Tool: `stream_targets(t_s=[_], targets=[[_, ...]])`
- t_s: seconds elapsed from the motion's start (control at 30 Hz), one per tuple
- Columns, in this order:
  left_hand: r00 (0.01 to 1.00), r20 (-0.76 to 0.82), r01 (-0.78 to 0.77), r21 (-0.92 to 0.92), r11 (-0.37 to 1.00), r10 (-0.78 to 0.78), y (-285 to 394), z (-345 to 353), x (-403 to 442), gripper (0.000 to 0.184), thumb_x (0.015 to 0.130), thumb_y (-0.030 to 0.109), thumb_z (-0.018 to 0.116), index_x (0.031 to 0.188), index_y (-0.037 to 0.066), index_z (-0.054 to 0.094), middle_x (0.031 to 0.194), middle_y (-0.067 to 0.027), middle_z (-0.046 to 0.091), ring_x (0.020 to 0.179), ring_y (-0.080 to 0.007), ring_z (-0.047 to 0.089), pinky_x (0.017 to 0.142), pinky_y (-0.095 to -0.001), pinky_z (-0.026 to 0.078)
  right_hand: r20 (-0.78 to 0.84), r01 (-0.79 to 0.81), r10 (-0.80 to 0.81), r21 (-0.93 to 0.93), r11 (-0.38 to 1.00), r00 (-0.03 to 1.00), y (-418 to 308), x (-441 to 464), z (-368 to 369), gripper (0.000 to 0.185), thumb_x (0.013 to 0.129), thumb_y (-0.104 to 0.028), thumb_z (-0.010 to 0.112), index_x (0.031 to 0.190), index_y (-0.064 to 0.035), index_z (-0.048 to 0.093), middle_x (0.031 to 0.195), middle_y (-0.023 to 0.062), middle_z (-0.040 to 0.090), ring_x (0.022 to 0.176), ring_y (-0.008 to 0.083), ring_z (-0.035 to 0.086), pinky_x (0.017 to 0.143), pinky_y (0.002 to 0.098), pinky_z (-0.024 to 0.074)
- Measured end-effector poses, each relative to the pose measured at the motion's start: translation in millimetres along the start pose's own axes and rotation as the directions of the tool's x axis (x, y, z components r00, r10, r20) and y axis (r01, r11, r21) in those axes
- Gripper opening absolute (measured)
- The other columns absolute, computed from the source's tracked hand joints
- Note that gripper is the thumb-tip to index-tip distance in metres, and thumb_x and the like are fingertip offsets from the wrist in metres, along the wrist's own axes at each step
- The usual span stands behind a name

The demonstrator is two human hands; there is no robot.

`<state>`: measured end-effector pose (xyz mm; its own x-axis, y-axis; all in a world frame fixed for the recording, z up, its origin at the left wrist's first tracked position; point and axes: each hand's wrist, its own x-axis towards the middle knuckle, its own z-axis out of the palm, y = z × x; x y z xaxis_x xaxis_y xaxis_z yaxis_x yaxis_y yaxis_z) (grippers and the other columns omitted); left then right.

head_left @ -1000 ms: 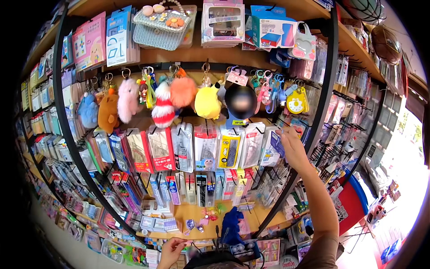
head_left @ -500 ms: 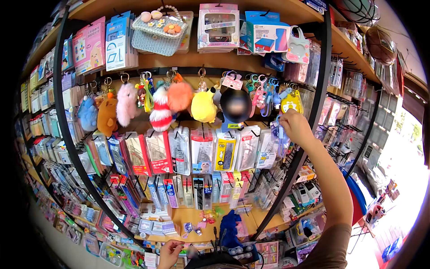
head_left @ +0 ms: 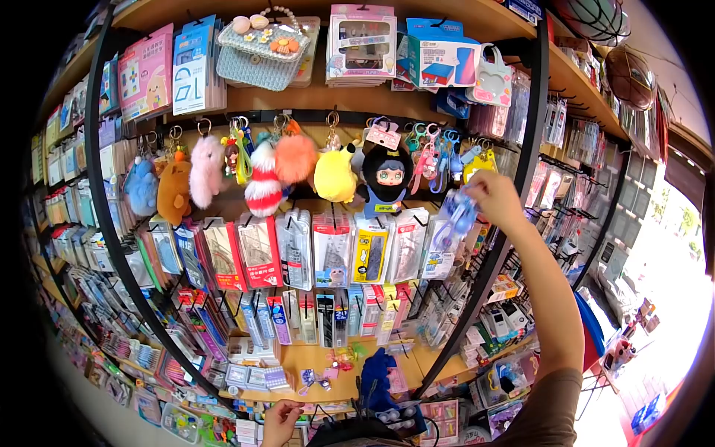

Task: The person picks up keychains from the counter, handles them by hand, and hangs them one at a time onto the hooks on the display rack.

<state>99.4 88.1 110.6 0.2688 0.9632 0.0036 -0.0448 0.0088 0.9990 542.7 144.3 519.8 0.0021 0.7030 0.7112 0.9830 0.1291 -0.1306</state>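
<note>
- Looks mid-handling to me: the right hand (head_left: 495, 200) has hold of a bluish-purple charm (head_left: 457, 220), so the grabbing part is done, but the letting-go part isn't.
- That grip is a pinch, thumb and fingers together at the charm's upper end (it's a bit blurry, so I can't make out exactly what they're pinching).
- The charm hangs from those fingers in front of the clear packs (head_left: 441, 257) at the right end of their row, just below the yellow pouch (head_left: 482, 159). Can't tell whether it touches the packs, and I can't see any hook through it.
- Left hand (head_left: 281, 422) is low down by the front edge of the wooden shelf (head_left: 428, 356), fingers loosely curled. Can't tell if they're pinching anything.
- The row above is well stocked: blue straps (head_left: 449, 158), a black-hooded doll (head_left: 387, 175), a yellow plush (head_left: 337, 176) and an orange pompom (head_left: 295, 158) all hang there.
- Small wrapped trinkets (head_left: 314, 379) lie loose on the wooden shelf beside some dark blue cloth (head_left: 377, 378) (neither hand is on those).
</note>
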Motion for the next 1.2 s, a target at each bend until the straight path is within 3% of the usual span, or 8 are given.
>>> stream_targets(t_s=[0.07,0.1,0.37,0.57,0.7,0.83,1.07,1.2], targets=[[1.0,-0.004,-0.007,-0.011,1.0,0.007,-4,3,1,0.007,0.086,0.003,0.05,0.092,0.0,0.052,0.095,-0.0086,0.062,0.079,-0.013,0.06,0.067,-0.0239,0.049,-0.044,0.069,-0.07,-0.034,0.997,0.997,9,3,-3,0.014,0.068,-0.011,0.066,0.074,-0.0015,0.059,0.069,0.0151,0.059,0.066,0.0291,0.058,0.06,0.0361,0.0448],[1.0,-0.002,-0.011,-0.002,1.0,0.011,-2,3,0,0.007,0.086,0.003,0.05,0.092,0.0,0.052,0.095,-0.0087,0.063,0.079,-0.013,0.06,0.067,-0.0239,0.049,0.06,0.005,-0.004,-0.028,1.0,0.998,8,2,-2,0.014,0.068,-0.011,0.067,0.073,-0.0004,0.06,0.064,0.0138,0.058,0.06,0.0255,0.058,0.056,0.034,0.0446],[1.0,0.007,-0.01,0.04,0.999,0.01,7,4,1,0.008,0.085,0.002,0.049,0.093,0.0,0.052,0.094,-0.009,0.063,0.08,-0.0137,0.06,0.068,-0.0241,0.049,-0.099,-0.192,0.205,0.128,0.973,0.974,30,20,-10,0.013,0.063,-0.006,0.071,0.066,0.0018,0.06,0.059,0.0084,0.058,0.055,0.0155,0.056,0.053,0.0289,0.0434],[1.0,0.006,-0.006,0.014,1.0,0.006,5,5,1,0.009,0.085,0.002,0.049,0.093,0.0,0.052,0.095,-0.009,0.062,0.081,-0.0139,0.06,0.069,-0.0245,0.049,0.072,-0.485,0.509,0.442,0.755,0.858,30,35,-6,0.016,0.06,-0.009,0.069,0.064,0.0032,0.06,0.059,0.0063,0.055,0.054,0.0137,0.05,0.049,0.0289,0.0379],[1.0,-0.009,-0.012,0.003,1.0,0.012,-1,2,0,0.009,0.085,0.001,0.05,0.093,-0.002,0.052,0.095,-0.0104,0.062,0.081,-0.0144,0.06,0.068,-0.0251,0.049,0.029,-0.504,0.637,0.64,0.58,0.77,37,52,-3,0.012,0.062,-0.008,0.062,0.063,0.0007,0.054,0.062,0.007,0.051,0.05,0.0157,0.047,0.043,0.0301,0.0357],[0.999,-0.029,-0.04,0.021,0.999,0.04,-4,0,-2,0.008,0.085,0.0,0.05,0.092,-0.003,0.052,0.094,-0.0121,0.062,0.08,-0.0148,0.06,0.069,-0.0258,0.05,-0.053,-0.287,0.662,0.873,0.394,0.747,68,81,6,0.011,0.063,-0.005,0.061,0.066,0.0028,0.054,0.063,0.0094,0.052,0.05,0.0192,0.051,0.046,0.0331,0.0429],[0.995,-0.102,0.016,-0.04,0.999,-0.02,-4,-2,-7,0.007,0.084,-0.001,0.049,0.09,-0.004,0.052,0.091,-0.0123,0.062,0.077,-0.0152,0.061,0.071,-0.0262,0.049,-0.338,-0.228,0.718,0.792,0.566,0.609,72,120,18,0.018,0.067,-0.005,0.065,0.078,0.0083,0.059,0.069,0.0098,0.058,0.056,0.0176,0.053,0.054,0.0308,0.043],[0.989,-0.102,-0.091,0.15,0.985,0.107,13,-5,-16,0.008,0.085,0.005,0.052,0.09,-0.001,0.054,0.084,-0.0082,0.061,0.074,-0.0134,0.059,0.066,-0.0248,0.047,-0.463,-0.284,0.541,0.515,0.809,0.702,43,118,16,0.016,0.067,-0.01,0.066,0.069,0.0054,0.062,0.065,0.0084,0.062,0.061,0.0156,0.056,0.058,0.0308,0.0433]])
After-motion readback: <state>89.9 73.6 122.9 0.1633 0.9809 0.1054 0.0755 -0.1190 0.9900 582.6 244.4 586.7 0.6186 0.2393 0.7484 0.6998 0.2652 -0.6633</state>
